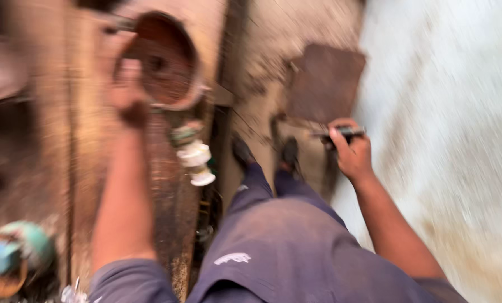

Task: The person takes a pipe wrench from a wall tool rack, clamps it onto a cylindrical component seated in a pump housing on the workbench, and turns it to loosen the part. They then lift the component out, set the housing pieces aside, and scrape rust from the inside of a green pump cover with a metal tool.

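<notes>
Left hand (pixel 128 98) reaches to the rim of the rusty round bowl (pixel 167 62) on the worktop (pixel 54 168); grip lost in blur. Right hand (pixel 352 151) closed around a dark slim tool (pixel 343 133), held near the wall. Judgement: steady the bowl before bringing the tool across.

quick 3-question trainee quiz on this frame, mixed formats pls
1. True or false: the right hand grips a small dark tool.
2. Multiple choice: the left hand reaches toward A) the round rusty brown metal drum, B) the flat dark square plate, C) the white stacked insulator-like part.
3. Fill in: the person's dark shoes stand on the ____ strip between the rusty bench and the pale floor.

Key: 1 true; 2 A; 3 concrete. The frame is motion-blurred, so finer detail cannot be told.
</notes>
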Demonstrator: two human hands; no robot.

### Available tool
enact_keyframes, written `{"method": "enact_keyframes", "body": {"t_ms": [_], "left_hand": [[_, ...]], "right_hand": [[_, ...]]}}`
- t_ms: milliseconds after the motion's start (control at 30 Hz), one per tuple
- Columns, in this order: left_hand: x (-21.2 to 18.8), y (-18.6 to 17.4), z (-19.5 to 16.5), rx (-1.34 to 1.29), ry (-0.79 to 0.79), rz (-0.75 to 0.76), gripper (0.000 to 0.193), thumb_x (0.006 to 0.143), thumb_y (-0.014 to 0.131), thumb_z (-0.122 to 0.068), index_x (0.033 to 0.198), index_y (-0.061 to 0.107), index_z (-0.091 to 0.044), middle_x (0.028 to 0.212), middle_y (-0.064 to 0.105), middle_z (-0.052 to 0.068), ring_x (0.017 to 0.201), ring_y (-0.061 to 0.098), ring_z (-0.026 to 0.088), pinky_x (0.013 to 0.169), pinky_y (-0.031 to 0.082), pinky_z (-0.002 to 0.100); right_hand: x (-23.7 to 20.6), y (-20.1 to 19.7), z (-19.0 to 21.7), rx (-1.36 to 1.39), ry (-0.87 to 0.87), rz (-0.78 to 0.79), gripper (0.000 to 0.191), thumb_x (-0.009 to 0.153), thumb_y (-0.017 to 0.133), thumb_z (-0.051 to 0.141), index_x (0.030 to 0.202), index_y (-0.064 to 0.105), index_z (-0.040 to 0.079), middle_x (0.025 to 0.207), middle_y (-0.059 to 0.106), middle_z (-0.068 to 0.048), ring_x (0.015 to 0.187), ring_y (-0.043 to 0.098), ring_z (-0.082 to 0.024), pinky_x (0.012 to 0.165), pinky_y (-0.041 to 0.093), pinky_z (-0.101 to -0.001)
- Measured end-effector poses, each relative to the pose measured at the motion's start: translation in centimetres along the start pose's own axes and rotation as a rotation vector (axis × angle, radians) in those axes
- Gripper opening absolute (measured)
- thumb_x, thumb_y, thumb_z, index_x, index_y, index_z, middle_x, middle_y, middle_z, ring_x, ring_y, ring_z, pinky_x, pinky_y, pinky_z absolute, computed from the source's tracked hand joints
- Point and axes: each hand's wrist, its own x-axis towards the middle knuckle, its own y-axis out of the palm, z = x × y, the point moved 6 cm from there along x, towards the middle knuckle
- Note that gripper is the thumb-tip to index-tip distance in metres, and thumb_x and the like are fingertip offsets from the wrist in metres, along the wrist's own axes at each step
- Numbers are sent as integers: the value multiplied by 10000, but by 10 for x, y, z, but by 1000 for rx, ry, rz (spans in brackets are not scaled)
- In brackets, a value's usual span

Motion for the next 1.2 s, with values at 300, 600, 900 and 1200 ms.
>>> {"method": "enact_keyframes", "body": {"t_ms": [300,600,900,1200], "left_hand": [[13,-3,0,49,-95,-112,487,997,491,-121,1468,593,-53,1612,450,183,1536,424,329,1321,353,442],[9,-8,-9,139,-209,-148,436,1051,475,-225,1441,642,-125,1631,437,245,1504,467,385,1257,420,456],[15,-15,-21,88,-193,-137,409,1057,504,-171,1441,635,-116,1597,487,264,1489,521,392,1263,402,450],[17,-15,-21,18,-186,-134,395,1062,516,-172,1434,635,-110,1604,471,271,1488,524,389,1266,414,443]], "right_hand": [[78,140,98,235,-175,331,154,1024,642,155,1129,633,43,899,688,-13,799,636,-66,695,522,-243],[81,228,190,-59,-917,123,147,985,647,106,1100,641,14,907,692,-132,795,706,-242,743,576,-358],[89,278,169,-236,-857,238,207,906,681,41,1104,679,-16,990,715,-181,865,727,-343,795,597,-402],[97,280,169,-285,-789,219,161,942,669,27,1088,676,-41,995,716,-189,873,717,-342,797,591,-409]]}}
